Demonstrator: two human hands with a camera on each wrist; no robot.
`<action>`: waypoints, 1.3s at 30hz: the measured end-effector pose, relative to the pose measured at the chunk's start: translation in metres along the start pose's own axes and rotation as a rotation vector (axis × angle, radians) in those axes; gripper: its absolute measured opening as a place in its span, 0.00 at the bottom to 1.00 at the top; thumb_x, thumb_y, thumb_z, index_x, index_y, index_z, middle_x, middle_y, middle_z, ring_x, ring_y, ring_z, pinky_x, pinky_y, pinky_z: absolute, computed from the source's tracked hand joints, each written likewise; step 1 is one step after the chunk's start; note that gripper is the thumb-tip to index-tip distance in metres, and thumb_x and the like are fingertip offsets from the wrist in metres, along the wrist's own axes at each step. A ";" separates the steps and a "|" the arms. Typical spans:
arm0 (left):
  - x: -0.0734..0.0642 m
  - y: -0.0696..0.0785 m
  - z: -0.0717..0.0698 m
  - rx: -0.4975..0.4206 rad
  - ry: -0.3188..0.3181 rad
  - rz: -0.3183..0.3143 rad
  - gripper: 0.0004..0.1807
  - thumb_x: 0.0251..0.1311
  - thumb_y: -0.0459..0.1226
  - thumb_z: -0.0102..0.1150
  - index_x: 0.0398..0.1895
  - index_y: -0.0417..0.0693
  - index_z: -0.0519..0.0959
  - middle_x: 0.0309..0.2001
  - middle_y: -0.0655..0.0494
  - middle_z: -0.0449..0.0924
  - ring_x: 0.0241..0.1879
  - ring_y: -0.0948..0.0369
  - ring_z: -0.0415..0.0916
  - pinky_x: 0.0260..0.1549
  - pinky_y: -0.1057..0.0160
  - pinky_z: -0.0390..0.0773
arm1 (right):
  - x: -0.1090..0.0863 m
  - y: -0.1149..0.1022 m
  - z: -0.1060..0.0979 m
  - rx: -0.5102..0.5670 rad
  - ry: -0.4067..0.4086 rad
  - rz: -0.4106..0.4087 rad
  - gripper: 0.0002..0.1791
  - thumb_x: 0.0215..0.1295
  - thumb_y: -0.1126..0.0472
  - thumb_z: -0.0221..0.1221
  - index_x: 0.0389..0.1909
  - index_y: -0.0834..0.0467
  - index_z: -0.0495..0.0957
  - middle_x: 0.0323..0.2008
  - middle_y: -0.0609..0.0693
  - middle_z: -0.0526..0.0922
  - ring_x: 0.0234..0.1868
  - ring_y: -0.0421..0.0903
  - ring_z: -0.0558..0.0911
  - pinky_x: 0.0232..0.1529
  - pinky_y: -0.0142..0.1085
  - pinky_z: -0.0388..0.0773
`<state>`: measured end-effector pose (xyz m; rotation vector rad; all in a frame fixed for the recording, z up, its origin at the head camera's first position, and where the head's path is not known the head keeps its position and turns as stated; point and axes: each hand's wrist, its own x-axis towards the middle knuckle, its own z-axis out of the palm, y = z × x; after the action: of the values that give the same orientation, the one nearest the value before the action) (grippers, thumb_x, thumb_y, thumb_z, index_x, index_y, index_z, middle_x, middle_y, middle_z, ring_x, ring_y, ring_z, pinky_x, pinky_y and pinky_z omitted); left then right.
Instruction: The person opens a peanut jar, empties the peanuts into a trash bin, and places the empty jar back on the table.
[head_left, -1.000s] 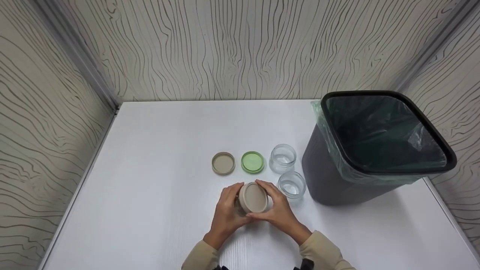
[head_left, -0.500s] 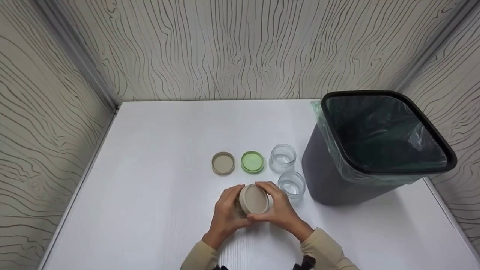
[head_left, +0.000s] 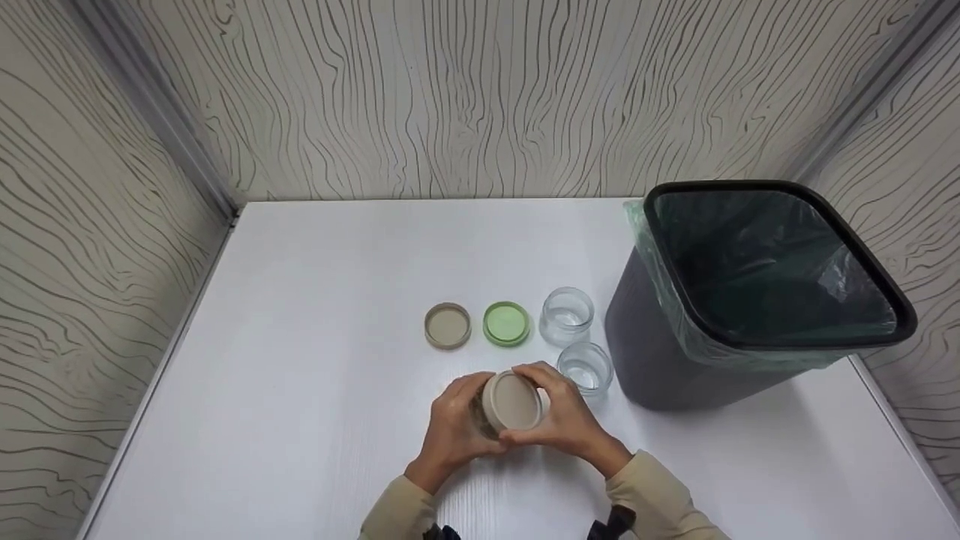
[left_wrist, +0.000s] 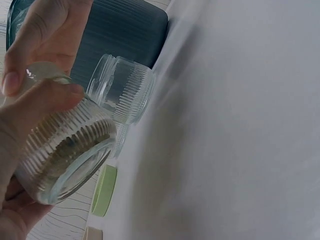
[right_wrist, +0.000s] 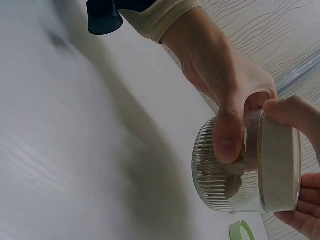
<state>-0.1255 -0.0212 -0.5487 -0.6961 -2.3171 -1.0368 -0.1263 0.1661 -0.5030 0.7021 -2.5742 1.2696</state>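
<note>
Held tilted over the table's front middle is a ribbed glass jar [left_wrist: 75, 145] with a beige lid [head_left: 517, 402]. My left hand [head_left: 454, 424] grips the glass body, its thumb lying along the side in the right wrist view. My right hand [head_left: 564, 414] holds the lid by its rim between thumb and fingers. Small brownish contents [right_wrist: 233, 182] show through the ribbed glass; their kind is unclear. The lid sits on the jar's mouth.
Behind the hands a beige lid [head_left: 448, 326] and a green lid [head_left: 505, 324] lie on the white table [head_left: 300, 360]. Two lidless glass jars [head_left: 566, 315] stand to their right. A dark bin [head_left: 660, 360] with a green liner stands at the right. Patterned panels surround the table.
Both hands and the held jar have shifted slightly right and toward the front edge. More of the jar's side shows beside the lid. The other things have stayed in place.
</note>
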 end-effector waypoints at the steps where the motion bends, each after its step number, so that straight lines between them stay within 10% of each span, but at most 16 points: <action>1: 0.000 0.000 0.000 -0.002 -0.005 0.000 0.46 0.20 0.50 0.82 0.51 0.44 0.77 0.46 0.53 0.83 0.47 0.59 0.81 0.46 0.60 0.85 | 0.000 0.000 -0.001 -0.003 -0.003 -0.008 0.41 0.31 0.46 0.79 0.50 0.60 0.78 0.45 0.49 0.83 0.45 0.40 0.80 0.44 0.32 0.83; 11: -0.002 -0.002 -0.009 -0.181 -0.210 -0.080 0.48 0.25 0.52 0.81 0.56 0.41 0.75 0.52 0.51 0.83 0.52 0.55 0.81 0.55 0.60 0.82 | 0.006 0.006 -0.010 0.002 -0.172 -0.279 0.43 0.34 0.48 0.77 0.54 0.62 0.75 0.48 0.53 0.82 0.48 0.47 0.82 0.49 0.36 0.83; 39: 0.009 -0.007 -0.015 -0.207 -0.206 -0.070 0.49 0.27 0.49 0.82 0.59 0.43 0.72 0.54 0.53 0.80 0.55 0.56 0.76 0.57 0.58 0.81 | 0.007 0.004 -0.012 0.009 -0.220 -0.190 0.52 0.41 0.50 0.76 0.67 0.65 0.64 0.61 0.59 0.74 0.62 0.51 0.75 0.63 0.36 0.76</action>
<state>-0.1328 -0.0346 -0.5377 -0.8421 -2.4452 -1.3050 -0.1354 0.1754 -0.4959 1.1166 -2.5918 1.2047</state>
